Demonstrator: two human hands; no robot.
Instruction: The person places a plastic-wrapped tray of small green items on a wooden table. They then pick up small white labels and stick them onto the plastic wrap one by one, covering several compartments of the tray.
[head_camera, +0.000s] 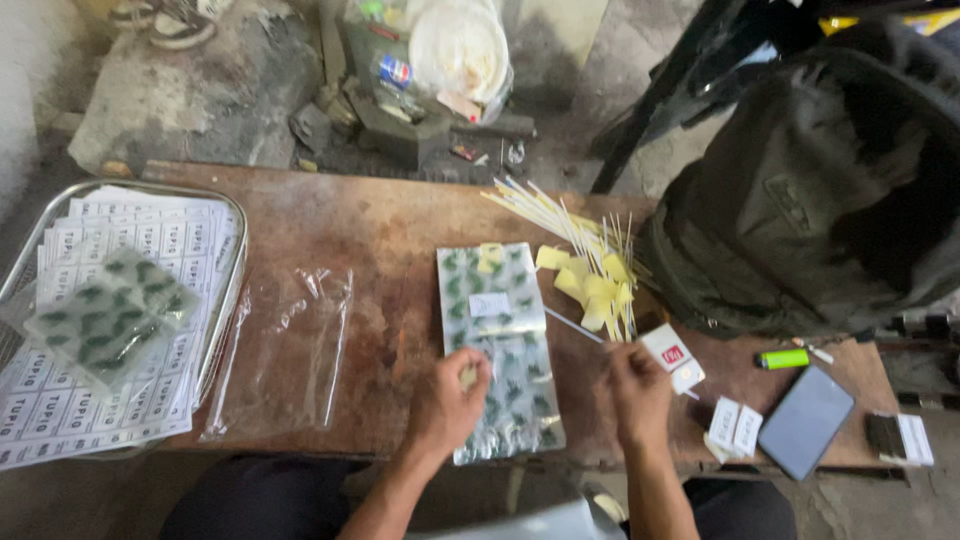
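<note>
The left hand (447, 402) was curled shut on a small pale scrap, resting on the near part of the long foil packet (497, 350) with green leaf prints, which lay mid-table. The right hand (638, 392) hovered just right of it, fingers bent; whether it gripped anything could not be told. Beyond it lay a loose heap of yellow-tagged sticks (592, 272). The packet's near end overhung the wooden table (380, 230) edge, so a careless push could likely have tipped it off. A clear plastic bag (285, 350) lay to the left.
</note>
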